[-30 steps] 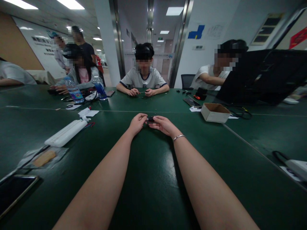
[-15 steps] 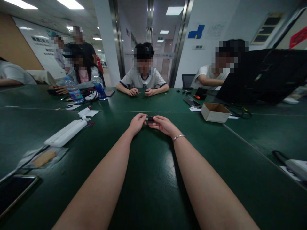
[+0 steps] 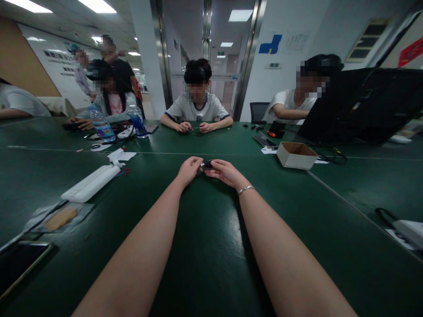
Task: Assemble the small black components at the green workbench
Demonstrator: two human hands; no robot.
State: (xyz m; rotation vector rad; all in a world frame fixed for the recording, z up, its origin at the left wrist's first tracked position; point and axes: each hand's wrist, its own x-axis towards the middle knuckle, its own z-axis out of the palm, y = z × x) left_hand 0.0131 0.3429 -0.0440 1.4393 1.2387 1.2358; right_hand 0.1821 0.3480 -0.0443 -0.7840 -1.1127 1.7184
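Both hands meet over the far-middle part of the green tabletop (image 3: 208,246), holding a small black object (image 3: 208,164) with a silvery end (image 3: 202,164). The left hand (image 3: 190,170) has its fingertips brought together on that silvery end; the right hand (image 3: 226,172), below a silver bracelet (image 3: 247,189), pinches the black part from the right between thumb and forefinger, its other fingers spread loosely underneath. Whether this is one piece or two joined cannot be told at this size. Handling something so small calls, I judge, for a light, even pinch from both sides, the two ends in one line, and small finger movements rather than whole-arm ones. Working low over the table is sensible, since a slip would mean only a short drop. The open cardboard box (image 3: 296,155) to the right and white elongated case (image 3: 90,182) to the left lie well apart, leaving both wrists room.
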